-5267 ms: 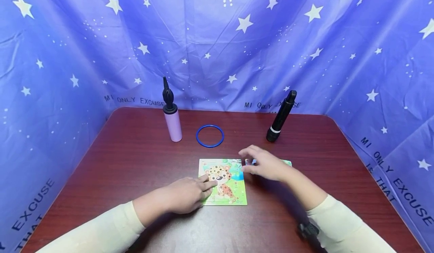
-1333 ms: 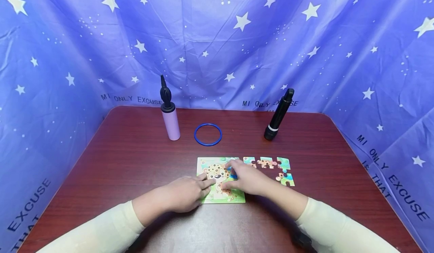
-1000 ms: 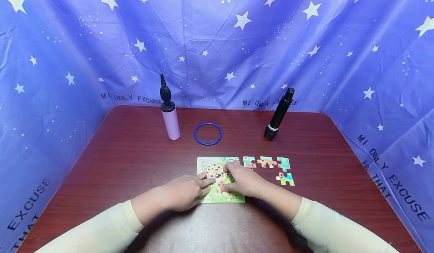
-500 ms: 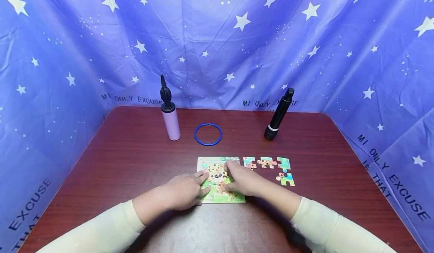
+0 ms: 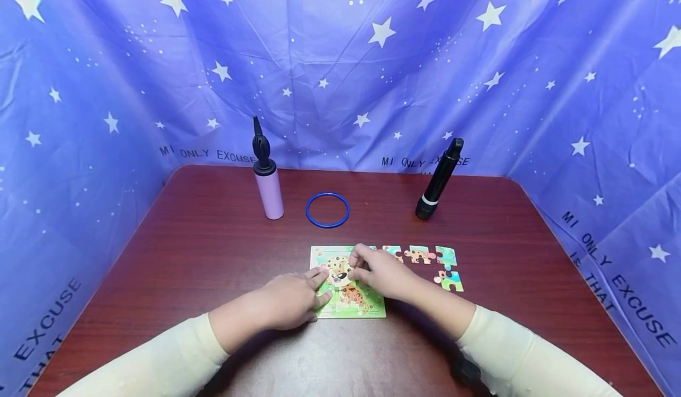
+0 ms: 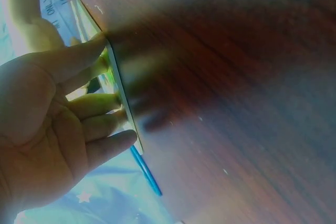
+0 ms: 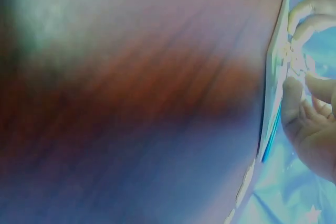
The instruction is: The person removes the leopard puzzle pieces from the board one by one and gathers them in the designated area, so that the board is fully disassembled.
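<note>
A flat jigsaw puzzle (image 5: 375,308) with a spotted leopard cub picture lies on the table in the head view. My left hand (image 5: 294,300) rests its spread fingertips on the puzzle's left side; the left wrist view shows these fingers (image 6: 113,142) fairly straight along the board's edge. Over the upper right of the puzzle, my right hand (image 5: 384,272) pinches a puzzle piece (image 5: 341,277) from the cub's face between thumb and index finger. That piece appears slightly raised and tilted. In the right wrist view the right hand (image 7: 315,124) is beside the board, partly cut off.
Several loose puzzle pieces (image 5: 420,255) lie right of the board. Behind are a blue ring (image 5: 327,210), a purple hand pump (image 5: 270,196) standing at left, and a black cylindrical tool (image 5: 438,178) at right. A star-patterned curtain (image 5: 340,60) surrounds the dark red table (image 5: 213,220).
The right hand came from the loose pieces onto the puzzle, uncovering them. Lately it rose slightly with the cub's face piece pinched, while the left fingers shifted back and spread apart.
</note>
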A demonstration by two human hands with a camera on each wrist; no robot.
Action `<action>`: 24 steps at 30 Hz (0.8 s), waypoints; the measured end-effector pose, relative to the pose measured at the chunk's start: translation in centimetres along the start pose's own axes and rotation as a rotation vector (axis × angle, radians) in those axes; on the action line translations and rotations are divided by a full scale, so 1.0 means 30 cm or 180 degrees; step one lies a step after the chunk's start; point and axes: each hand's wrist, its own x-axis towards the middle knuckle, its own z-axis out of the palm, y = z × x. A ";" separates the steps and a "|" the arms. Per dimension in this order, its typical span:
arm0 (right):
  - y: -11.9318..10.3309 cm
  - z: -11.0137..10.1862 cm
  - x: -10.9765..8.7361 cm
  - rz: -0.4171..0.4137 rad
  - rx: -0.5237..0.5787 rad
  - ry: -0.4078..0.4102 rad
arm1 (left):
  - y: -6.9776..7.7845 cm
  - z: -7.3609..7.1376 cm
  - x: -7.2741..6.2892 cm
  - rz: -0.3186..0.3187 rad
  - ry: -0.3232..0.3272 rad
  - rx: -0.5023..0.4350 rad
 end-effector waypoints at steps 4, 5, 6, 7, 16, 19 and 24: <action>0.022 -0.046 -0.012 0.0067 0.0781 -0.0039 | -0.001 0.000 -0.001 0.0003 -0.0006 -0.0016; 0.030 -0.063 -0.017 0.0088 0.0906 -0.0017 | -0.001 0.001 -0.001 0.0006 -0.0005 -0.0019; 0.038 -0.083 -0.026 0.0129 0.0998 0.0010 | -0.001 0.002 -0.001 0.0009 -0.0001 -0.0017; 0.049 -0.104 -0.035 0.0161 0.1070 0.0044 | -0.002 0.003 -0.001 0.0011 0.0005 -0.0013; 0.204 -0.253 -0.164 0.0628 0.1382 0.0088 | -0.005 0.008 -0.001 0.0024 0.0004 -0.0051; 0.253 -0.269 -0.202 0.0793 0.1418 0.0048 | -0.007 0.010 -0.001 0.0015 0.0006 -0.0080; 0.311 -0.280 -0.242 0.0938 0.1316 0.0001 | -0.008 0.015 0.004 0.0034 0.0030 -0.0075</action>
